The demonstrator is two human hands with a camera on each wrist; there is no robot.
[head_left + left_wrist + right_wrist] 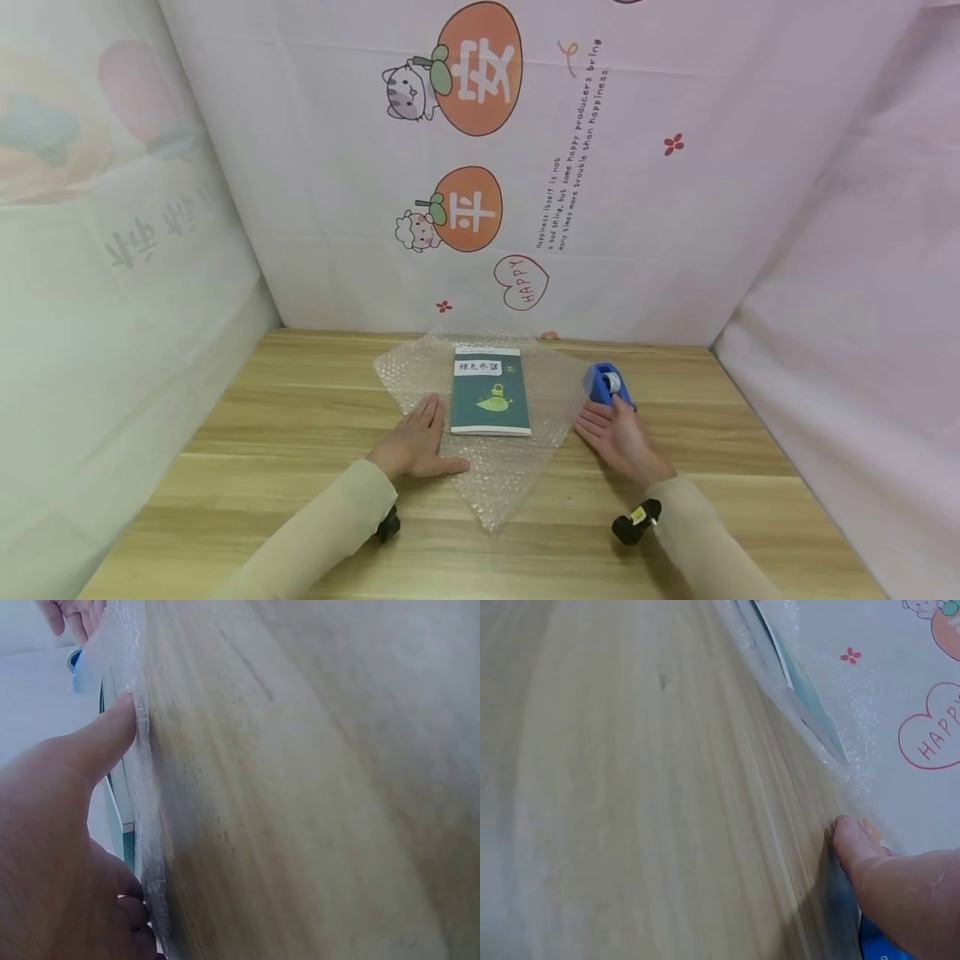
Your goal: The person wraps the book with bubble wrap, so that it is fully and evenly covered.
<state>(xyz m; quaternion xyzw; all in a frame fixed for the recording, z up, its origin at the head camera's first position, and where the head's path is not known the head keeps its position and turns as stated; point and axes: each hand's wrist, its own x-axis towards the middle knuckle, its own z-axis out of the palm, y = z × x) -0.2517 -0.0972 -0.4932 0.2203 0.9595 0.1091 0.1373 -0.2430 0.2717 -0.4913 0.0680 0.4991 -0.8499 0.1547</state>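
Note:
A green booklet with a yellow-green drawing lies on a sheet of clear bubble wrap, turned so one corner points toward the person. Flat on the sheet's left part rests the left hand, fingers straight, thumb spread toward the near corner. In the left wrist view its thumb lies along the wrap's edge. By the sheet's right corner, the right hand is turned palm upward with fingers extended. A blue tape dispenser stands just beyond that hand; the wrap's right corner overlaps it.
Everything lies on a wood-grain table. A printed white cloth hangs behind the table, with more cloth along both sides. Black wrist cameras sit at both cuffs.

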